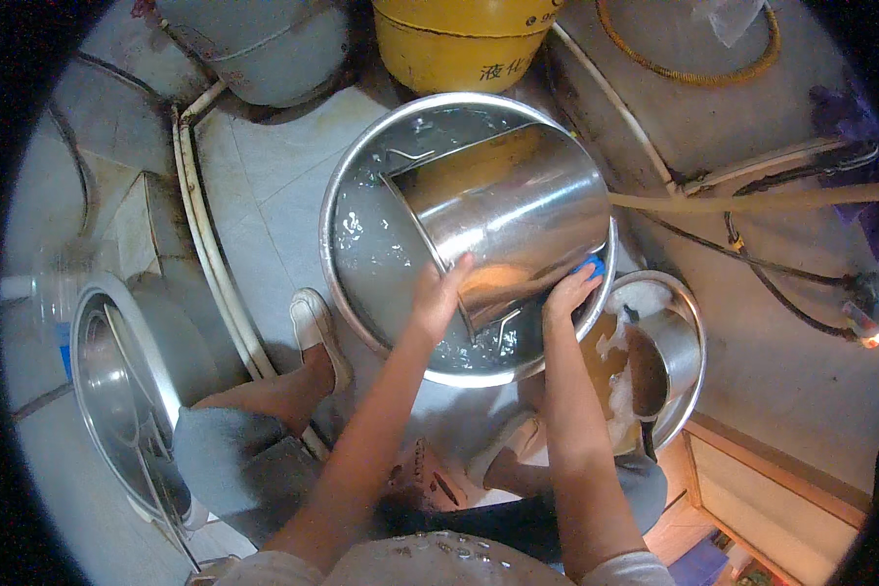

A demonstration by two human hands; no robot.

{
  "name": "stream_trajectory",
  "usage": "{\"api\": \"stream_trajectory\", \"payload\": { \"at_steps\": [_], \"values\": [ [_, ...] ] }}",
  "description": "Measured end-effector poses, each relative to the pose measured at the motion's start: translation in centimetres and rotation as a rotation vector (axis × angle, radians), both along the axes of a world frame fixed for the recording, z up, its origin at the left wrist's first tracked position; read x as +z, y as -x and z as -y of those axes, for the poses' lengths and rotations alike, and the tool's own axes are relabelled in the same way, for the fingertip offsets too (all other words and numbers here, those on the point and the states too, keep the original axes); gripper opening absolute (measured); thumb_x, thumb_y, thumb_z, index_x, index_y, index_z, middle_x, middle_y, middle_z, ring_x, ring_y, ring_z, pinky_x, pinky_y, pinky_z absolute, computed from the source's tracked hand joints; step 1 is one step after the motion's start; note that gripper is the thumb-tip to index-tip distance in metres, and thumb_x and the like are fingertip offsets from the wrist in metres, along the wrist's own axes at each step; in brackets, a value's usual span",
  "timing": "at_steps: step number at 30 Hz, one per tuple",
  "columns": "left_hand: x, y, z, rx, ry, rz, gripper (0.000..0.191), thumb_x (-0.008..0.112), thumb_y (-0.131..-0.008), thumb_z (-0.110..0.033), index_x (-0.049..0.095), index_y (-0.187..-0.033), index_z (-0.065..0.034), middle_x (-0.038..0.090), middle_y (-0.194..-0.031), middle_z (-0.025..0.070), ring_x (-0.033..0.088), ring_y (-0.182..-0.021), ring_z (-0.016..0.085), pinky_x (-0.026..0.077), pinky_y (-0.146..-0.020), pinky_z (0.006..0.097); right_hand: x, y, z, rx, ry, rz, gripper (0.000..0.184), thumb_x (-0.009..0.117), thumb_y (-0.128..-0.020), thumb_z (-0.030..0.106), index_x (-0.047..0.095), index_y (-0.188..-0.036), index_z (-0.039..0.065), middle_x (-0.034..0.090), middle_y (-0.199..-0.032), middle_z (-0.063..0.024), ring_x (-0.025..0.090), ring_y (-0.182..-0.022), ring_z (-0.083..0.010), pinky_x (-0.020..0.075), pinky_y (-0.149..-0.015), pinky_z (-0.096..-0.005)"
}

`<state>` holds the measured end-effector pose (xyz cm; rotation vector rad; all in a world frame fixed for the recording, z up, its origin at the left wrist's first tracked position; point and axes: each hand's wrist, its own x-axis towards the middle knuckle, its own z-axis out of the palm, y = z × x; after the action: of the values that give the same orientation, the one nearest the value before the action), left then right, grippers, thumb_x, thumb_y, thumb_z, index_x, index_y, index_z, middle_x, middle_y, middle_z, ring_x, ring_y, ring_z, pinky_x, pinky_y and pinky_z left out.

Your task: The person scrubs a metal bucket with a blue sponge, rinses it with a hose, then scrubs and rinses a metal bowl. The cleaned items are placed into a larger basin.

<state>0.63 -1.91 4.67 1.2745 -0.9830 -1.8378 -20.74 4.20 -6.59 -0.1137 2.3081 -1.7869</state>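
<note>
A stainless steel pot (pixel 516 212) with wire handles lies on its side, partly in the water of a large round metal basin (pixel 329 220). My left hand (pixel 443 297) grips the pot's rim, its thumb on the outer wall. Against the lower wall near the pot's base, my right hand (pixel 571 289) holds a blue scrubbing pad or cloth (pixel 592 268), mostly covered by the fingers. A second metal basin (pixel 696 344) stands to the lower right, holding brownish, foamy liquid and another metal pot (pixel 677 359) with a dark handle.
A yellow gas cylinder (pixel 461 44) and a grey one (pixel 278 51) stand beyond the basin. White pipes (pixel 205 242) run along the floor at left, near a large metal pot (pixel 88 366) holding metal utensils. A beige hose (pixel 762 201) reaches the basin from the right.
</note>
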Motion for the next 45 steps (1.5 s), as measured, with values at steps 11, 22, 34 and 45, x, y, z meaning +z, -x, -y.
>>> {"api": "stream_trajectory", "payload": {
  "at_steps": [11,22,34,45],
  "values": [
    [-3.2,-0.3,-4.5,-0.18,-0.073,-0.034,0.039,0.064,-0.084,-0.025,0.056,-0.113,-0.0002,0.061,-0.105,0.0053,0.055,-0.099,0.016,0.041,-0.088,0.0289,-5.9,0.3,-2.1,-0.07,0.403,0.759,0.047,0.042,-0.093,0.035,0.042,-0.129,0.003,0.049,-0.123,-0.0141,0.05,-0.109,-0.0279,0.0416,-0.091,-0.0379],
    [-4.6,-0.1,-5.6,-0.357,0.078,-0.054,0.045,0.064,-0.082,-0.014,0.048,-0.122,0.0008,0.057,-0.113,0.0077,0.052,-0.104,0.016,0.039,-0.093,0.0324,11.3,-10.4,-0.2,0.336,-0.047,-0.534,0.033,0.065,-0.08,0.021,0.06,-0.108,0.003,0.048,-0.095,-0.0138,0.05,-0.087,-0.0269,0.0419,-0.079,-0.0364],
    [-6.1,-1.1,-5.7,-0.627,-0.045,0.181,0.035,0.058,-0.088,-0.023,0.055,-0.117,-0.0032,0.059,-0.109,0.0029,0.052,-0.101,0.013,0.042,-0.088,0.0299,14.2,-6.6,8.5,0.765,-0.41,-1.035,0.031,0.063,-0.073,0.032,0.062,-0.093,0.009,0.056,-0.094,-0.0143,0.058,-0.083,-0.031,0.0486,-0.063,-0.0428],
    [-6.1,-0.4,-6.8,-0.822,0.181,0.44,0.045,0.051,-0.087,-0.024,0.045,-0.125,-0.0006,0.05,-0.124,0.0236,0.045,-0.118,0.036,0.036,-0.098,0.0391,14.6,-1.3,8.8,0.747,-0.505,-0.887,0.028,0.061,-0.077,0.032,0.066,-0.093,0.01,0.057,-0.092,-0.0157,0.06,-0.081,-0.0333,0.0487,-0.067,-0.0436]
  ]
}}
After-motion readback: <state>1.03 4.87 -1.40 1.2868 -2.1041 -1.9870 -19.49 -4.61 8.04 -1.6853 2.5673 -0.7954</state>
